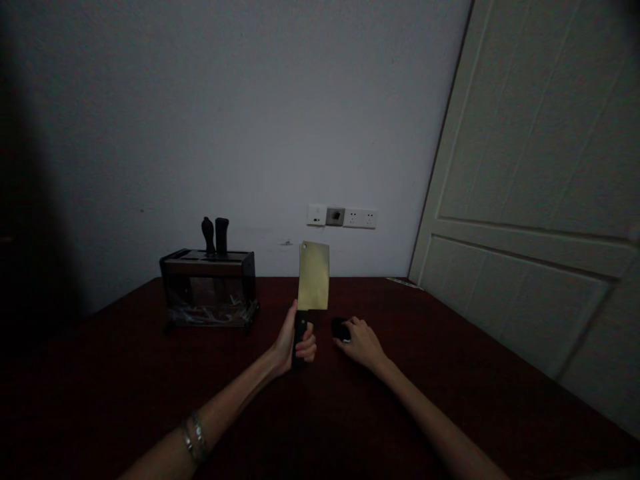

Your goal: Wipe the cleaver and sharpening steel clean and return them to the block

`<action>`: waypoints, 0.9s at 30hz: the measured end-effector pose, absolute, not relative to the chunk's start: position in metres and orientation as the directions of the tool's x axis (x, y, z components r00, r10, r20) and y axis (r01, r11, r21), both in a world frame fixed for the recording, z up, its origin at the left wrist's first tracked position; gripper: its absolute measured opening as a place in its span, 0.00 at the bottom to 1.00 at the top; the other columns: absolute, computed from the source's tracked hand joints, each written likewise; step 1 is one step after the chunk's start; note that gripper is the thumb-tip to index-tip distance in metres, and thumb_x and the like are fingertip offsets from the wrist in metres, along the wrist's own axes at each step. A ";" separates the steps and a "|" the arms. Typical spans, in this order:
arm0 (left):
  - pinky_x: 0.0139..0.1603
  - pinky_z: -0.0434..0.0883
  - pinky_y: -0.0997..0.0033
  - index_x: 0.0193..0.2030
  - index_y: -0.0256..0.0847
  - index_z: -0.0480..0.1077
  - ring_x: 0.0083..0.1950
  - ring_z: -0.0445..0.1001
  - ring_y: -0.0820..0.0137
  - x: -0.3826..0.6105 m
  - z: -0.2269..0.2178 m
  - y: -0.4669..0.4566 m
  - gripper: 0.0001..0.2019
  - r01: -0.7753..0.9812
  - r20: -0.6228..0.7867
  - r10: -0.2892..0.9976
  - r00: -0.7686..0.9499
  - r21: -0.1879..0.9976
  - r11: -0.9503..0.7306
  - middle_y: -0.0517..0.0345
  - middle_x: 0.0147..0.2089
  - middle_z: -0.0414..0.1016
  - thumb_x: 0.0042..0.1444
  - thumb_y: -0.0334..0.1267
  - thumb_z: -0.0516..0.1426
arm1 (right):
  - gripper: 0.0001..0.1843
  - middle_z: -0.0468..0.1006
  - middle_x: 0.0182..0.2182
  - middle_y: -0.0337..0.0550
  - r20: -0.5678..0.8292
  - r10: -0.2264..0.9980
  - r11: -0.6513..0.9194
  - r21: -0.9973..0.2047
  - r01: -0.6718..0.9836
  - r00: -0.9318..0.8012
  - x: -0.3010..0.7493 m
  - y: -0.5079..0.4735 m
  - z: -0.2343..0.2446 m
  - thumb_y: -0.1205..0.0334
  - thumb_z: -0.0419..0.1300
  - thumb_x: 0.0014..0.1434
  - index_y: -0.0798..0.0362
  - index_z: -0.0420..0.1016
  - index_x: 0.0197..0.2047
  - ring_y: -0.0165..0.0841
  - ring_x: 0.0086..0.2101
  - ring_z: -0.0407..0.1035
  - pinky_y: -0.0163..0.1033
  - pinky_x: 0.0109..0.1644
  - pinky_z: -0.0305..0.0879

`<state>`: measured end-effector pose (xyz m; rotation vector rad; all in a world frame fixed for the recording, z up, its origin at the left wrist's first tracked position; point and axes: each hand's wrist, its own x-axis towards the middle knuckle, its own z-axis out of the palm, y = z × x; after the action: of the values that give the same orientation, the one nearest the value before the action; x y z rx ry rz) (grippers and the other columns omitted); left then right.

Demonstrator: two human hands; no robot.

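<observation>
My left hand point(300, 343) is wrapped round the black handle of a cleaver point(314, 277). Its broad blade points upward, with a small hole at the top left corner. To the right, my right hand point(361, 341) is closed round the side of a small dark object point(340, 329) low over the tabletop. Its kind is too dark to make out, though a bright glint shows near my fingertips. At the left stands a knife block point(210, 267) with a dark top and clear front, and two black-handled utensils point(221, 235) stick up from it.
The dark red table point(300, 413) reaches back to a pale wall. A row of wall sockets point(343, 217) sits above its back edge. A light panelled door point(525, 200) borders the right side. A thin strip point(404, 283) lies near the back right corner.
</observation>
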<state>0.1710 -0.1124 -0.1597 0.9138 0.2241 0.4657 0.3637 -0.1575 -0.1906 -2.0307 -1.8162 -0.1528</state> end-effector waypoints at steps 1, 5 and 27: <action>0.14 0.50 0.77 0.12 0.39 0.53 0.09 0.45 0.80 0.171 -0.160 -0.112 0.34 -0.295 0.009 0.485 0.874 0.804 0.516 0.67 0.06 0.46 0.47 0.69 0.35 | 0.29 0.70 0.44 0.54 0.335 0.931 -0.070 -0.224 0.972 0.144 0.364 -0.159 -0.189 0.45 0.56 0.48 0.56 0.70 0.48 0.44 0.44 0.63 0.44 0.47 0.57; 0.15 0.51 0.77 0.14 0.39 0.52 0.10 0.46 0.80 0.169 -0.159 -0.111 0.33 -0.313 0.033 0.518 0.855 0.828 0.464 0.67 0.08 0.46 0.48 0.69 0.36 | 0.41 0.68 0.47 0.56 0.286 0.948 -0.043 -0.313 0.949 0.137 0.362 -0.167 -0.181 0.38 0.58 0.42 0.57 0.65 0.53 0.46 0.47 0.62 0.46 0.48 0.57; 0.25 0.59 0.77 0.28 0.36 0.62 0.23 0.62 0.77 0.178 -0.167 -0.119 0.11 -0.216 0.151 0.667 0.730 0.976 0.016 0.64 0.23 0.64 0.38 0.33 0.61 | 0.34 0.65 0.12 0.38 0.172 0.962 0.150 -0.982 0.118 0.211 0.289 -0.160 -0.134 0.34 0.48 0.48 0.59 0.73 0.21 0.27 0.16 0.59 0.32 0.20 0.53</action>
<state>0.1779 -0.1192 -0.1668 1.3953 0.4037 0.7161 0.2889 -0.1596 -0.1338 -1.2572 -1.1879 0.8776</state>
